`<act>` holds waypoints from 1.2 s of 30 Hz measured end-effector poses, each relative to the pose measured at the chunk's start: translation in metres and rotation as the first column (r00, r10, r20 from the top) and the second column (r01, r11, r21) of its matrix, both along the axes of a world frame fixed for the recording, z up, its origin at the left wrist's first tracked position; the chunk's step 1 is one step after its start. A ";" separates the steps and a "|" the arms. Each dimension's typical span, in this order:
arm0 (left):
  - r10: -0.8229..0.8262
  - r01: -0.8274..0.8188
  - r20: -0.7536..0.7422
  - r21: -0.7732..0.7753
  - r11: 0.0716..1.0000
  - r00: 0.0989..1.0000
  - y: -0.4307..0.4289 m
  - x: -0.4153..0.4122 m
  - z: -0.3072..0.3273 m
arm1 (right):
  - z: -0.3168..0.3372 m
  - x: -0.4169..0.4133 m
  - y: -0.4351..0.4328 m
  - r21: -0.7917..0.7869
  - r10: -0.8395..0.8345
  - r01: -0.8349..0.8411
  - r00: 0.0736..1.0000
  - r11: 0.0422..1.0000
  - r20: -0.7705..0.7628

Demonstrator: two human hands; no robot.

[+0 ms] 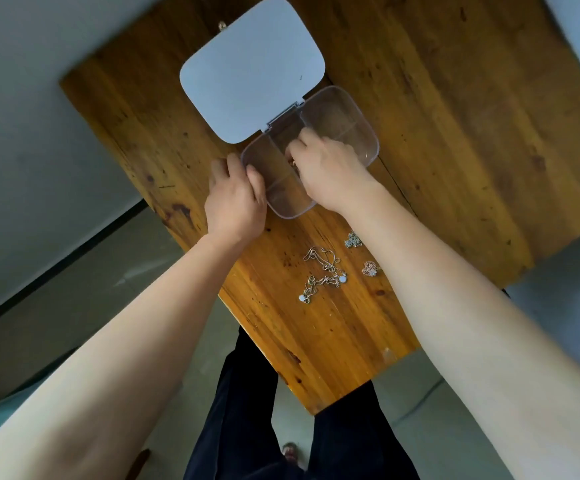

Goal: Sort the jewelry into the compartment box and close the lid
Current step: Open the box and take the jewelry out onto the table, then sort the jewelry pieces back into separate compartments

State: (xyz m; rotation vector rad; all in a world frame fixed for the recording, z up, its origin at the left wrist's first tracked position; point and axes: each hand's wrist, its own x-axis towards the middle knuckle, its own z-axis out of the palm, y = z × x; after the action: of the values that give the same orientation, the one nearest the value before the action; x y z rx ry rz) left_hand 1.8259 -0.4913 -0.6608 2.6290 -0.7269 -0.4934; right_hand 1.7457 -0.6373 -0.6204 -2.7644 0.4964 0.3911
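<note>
A clear plastic compartment box [358,119] lies on the wooden table [455,133], its white lid [252,69] swung fully open behind it. My left hand [235,199] grips the box's near-left corner. My right hand [326,168] reaches down into a middle compartment, fingers curled; a small gold ring [292,162] shows at its fingertips, and I cannot tell if it is held. Loose on the table nearer to me lie two silver chains with pale pendants [323,271], a small silver piece [352,240] and a rose-gold piece [370,269].
The table's near corner [316,407] ends above my dark trousers. Grey floor and wall surround the table on the left and right. A small metal fitting [222,26] sits beside the lid's far edge.
</note>
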 end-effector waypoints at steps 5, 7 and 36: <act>0.004 -0.004 0.008 -0.004 1.000 1.000 0.000 -0.001 -0.001 | -0.002 0.005 -0.010 0.070 0.018 -0.017 1.000 0.997 -0.014; 0.003 -0.003 0.012 -0.003 1.000 1.000 0.000 -0.001 -0.002 | -0.004 0.001 -0.013 0.120 -0.020 0.014 0.999 0.993 0.043; -0.611 0.611 -0.057 0.152 0.777 0.790 0.017 -0.161 0.026 | -0.008 -0.230 0.002 0.373 -0.826 0.786 0.558 0.494 -0.082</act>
State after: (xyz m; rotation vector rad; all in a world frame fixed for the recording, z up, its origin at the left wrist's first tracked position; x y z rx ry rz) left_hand 1.6649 -0.4739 -0.6345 2.4789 -1.6244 -0.7579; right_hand 1.5156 -0.6351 -0.6282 -1.8578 1.4414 0.0687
